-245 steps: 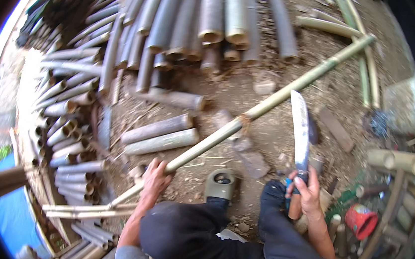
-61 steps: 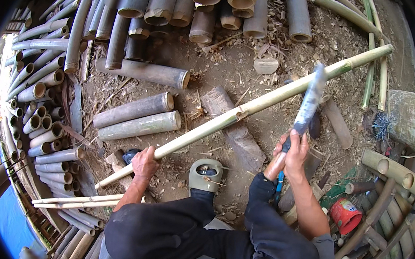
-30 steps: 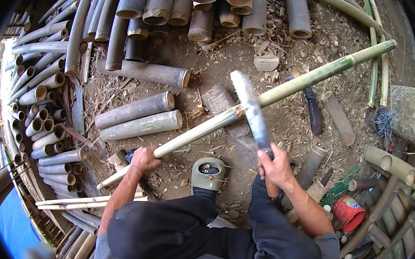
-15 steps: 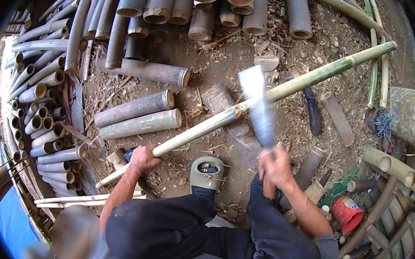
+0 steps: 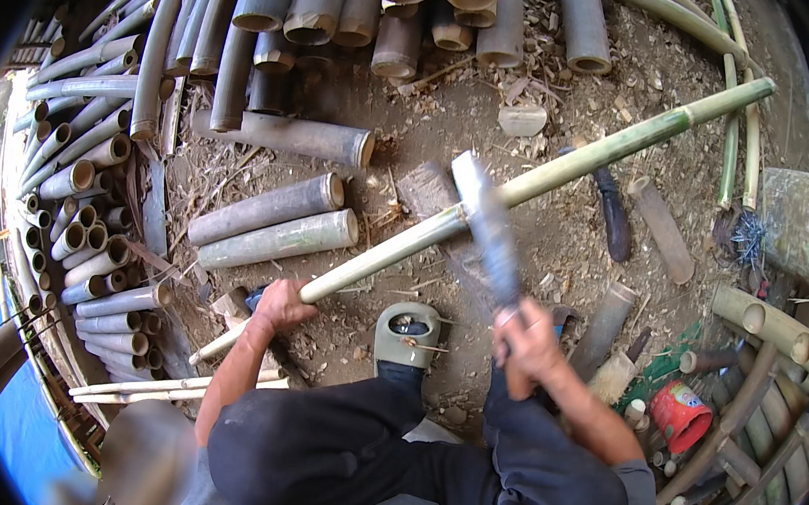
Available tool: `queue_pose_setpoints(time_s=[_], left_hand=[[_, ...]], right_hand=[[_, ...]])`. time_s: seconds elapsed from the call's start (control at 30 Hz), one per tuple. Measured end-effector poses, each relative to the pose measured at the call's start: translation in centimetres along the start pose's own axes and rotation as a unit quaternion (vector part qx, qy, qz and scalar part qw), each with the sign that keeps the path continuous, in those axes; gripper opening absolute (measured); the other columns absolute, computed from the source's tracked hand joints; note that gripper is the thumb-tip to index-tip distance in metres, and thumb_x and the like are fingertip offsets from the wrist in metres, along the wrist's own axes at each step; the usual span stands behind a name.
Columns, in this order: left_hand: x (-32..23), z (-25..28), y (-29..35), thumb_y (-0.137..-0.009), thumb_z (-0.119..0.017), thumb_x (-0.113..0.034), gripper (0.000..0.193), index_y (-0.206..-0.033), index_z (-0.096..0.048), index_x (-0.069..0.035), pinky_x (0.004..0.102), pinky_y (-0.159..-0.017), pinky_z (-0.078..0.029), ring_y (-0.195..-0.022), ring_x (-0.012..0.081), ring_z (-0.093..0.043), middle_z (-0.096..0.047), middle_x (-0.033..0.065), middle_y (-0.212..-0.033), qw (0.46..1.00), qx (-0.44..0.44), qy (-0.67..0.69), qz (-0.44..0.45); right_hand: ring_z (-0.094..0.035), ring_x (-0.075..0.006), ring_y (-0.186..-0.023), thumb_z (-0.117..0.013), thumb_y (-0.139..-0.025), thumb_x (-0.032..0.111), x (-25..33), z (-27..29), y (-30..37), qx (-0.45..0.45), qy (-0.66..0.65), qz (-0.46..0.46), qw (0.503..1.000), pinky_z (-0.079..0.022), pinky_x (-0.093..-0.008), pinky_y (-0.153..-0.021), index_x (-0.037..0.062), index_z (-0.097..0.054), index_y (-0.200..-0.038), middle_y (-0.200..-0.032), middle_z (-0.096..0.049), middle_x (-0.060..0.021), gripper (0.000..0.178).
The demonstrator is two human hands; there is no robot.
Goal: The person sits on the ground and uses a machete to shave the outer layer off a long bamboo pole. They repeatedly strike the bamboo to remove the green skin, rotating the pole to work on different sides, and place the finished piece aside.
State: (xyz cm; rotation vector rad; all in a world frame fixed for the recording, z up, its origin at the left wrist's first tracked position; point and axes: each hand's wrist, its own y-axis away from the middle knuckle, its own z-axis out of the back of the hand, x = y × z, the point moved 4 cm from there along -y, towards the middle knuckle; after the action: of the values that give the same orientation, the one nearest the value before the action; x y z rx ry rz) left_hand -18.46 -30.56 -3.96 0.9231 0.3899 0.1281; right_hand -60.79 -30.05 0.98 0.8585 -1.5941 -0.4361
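My left hand (image 5: 282, 307) is closed around a long, pale green bamboo pole (image 5: 395, 247) near its lower left end. The pole slants up to the far right and crosses a wooden block (image 5: 422, 188) on the ground. In my right hand (image 5: 525, 340) is the handle of a machete (image 5: 489, 231), its broad blade blurred by motion. The blade lies across the pole in this view, close to a joint by the block; whether it touches cannot be made out. Part of the pole is hidden behind the blade.
Two cut bamboo tubes (image 5: 279, 240) lie left of the block. Stacked tubes (image 5: 95, 232) line the left side, and more (image 5: 322, 1) stand along the far side. A dark curved tool (image 5: 612, 219) lies beyond the pole. At right are a red container (image 5: 679, 417) and a whitish bin (image 5: 801, 227).
The machete has swung slightly left, its blade turning more edge-on and nearer the pole's joint. My right hand has shifted a little with it. My left hand keeps its grip.
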Motion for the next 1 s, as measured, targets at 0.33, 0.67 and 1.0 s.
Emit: queue_pose_setpoints(time_s=[0.33, 0.67, 1.0], left_hand=[[1.5, -1.1, -2.0, -0.067, -0.072, -0.027, 0.029, -0.075, -0.064, 0.000, 0.0373, -0.062, -0.051, -0.057, 0.0220, -0.057, -0.062, 0.0154, -0.065, 0.993, 0.092, 0.057, -0.038], [-2.6, -1.1, 3.4, -0.077, -0.075, -0.029, 0.039, -0.101, -0.060, -0.002, 0.0451, -0.072, -0.049, -0.078, 0.0354, -0.066, -0.067, 0.0211, -0.083, 0.981, 0.038, 0.147, -0.121], [-17.1, 3.6, 16.0, -0.098, -0.053, -0.055, 0.059, -0.119, -0.056, 0.001, 0.0360, -0.067, -0.045, -0.075, 0.0157, -0.053, -0.059, 0.0052, -0.079, 0.943, 0.114, 0.275, -0.145]], right_hand=[[-0.057, -0.0119, -0.047, -0.056, -0.100, 0.025, 2.7, 1.3, -1.4, -0.028, 0.075, -0.002, 0.997, -0.049, -0.0287, -0.041, 0.0036, -0.051, -0.090, -0.065, -0.057, -0.0028, 0.025], [-0.066, -0.0370, -0.089, -0.068, -0.087, 0.022, 8.7, 4.8, 6.5, -0.284, 0.461, 0.332, 0.773, -0.052, -0.0431, -0.079, -0.0028, -0.060, -0.118, -0.100, -0.065, -0.0224, 0.041], [-0.064, -0.0337, -0.060, -0.046, -0.099, 0.056, 10.0, 9.6, 10.2, -0.486, 0.431, 0.200, 0.733, -0.048, -0.0469, -0.054, 0.0014, -0.057, -0.094, -0.065, -0.060, -0.0149, 0.056]])
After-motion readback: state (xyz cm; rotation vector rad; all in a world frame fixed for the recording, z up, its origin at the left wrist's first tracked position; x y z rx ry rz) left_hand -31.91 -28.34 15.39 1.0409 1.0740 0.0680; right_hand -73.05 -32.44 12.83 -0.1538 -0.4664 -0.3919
